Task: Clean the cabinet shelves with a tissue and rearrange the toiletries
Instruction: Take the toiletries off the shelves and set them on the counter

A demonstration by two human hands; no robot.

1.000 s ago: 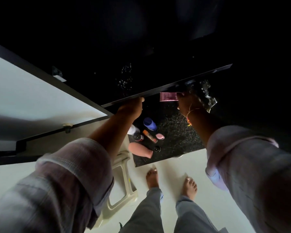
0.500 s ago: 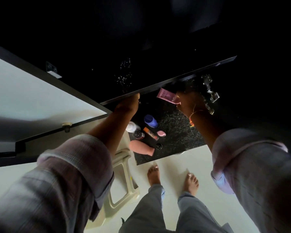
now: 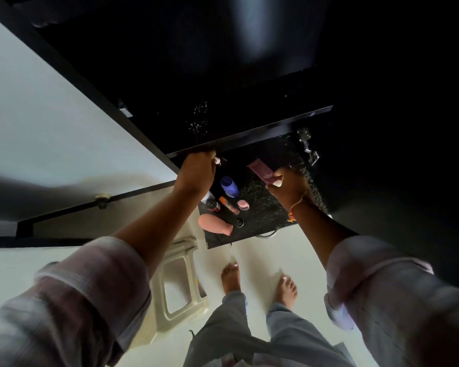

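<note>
My right hand (image 3: 289, 188) grips a pink tube (image 3: 261, 170) with a white cap, held below the dark cabinet shelf edge (image 3: 249, 136). My left hand (image 3: 198, 172) is raised to that shelf edge with its fingers curled over it; a small pale thing shows at its fingertips, too dim to name. On the black speckled counter (image 3: 265, 215) below lie a blue bottle (image 3: 229, 186), an orange stick (image 3: 228, 205), a small pink pad (image 3: 243, 205), a dark-capped jar (image 3: 212, 206) and a large pink bottle (image 3: 214, 223) on its side. No tissue is visible.
The white cabinet door (image 3: 51, 133) stands open at the left. A metal hinge (image 3: 308, 145) hangs under the shelf at the right. A beige plastic stool (image 3: 178, 284) stands on the pale floor beside my bare feet (image 3: 231, 276). The cabinet interior is very dark.
My right hand has come down and away from the shelf with the pink tube, tilting it. My left hand has stayed at the shelf edge. The view has tilted upward.
</note>
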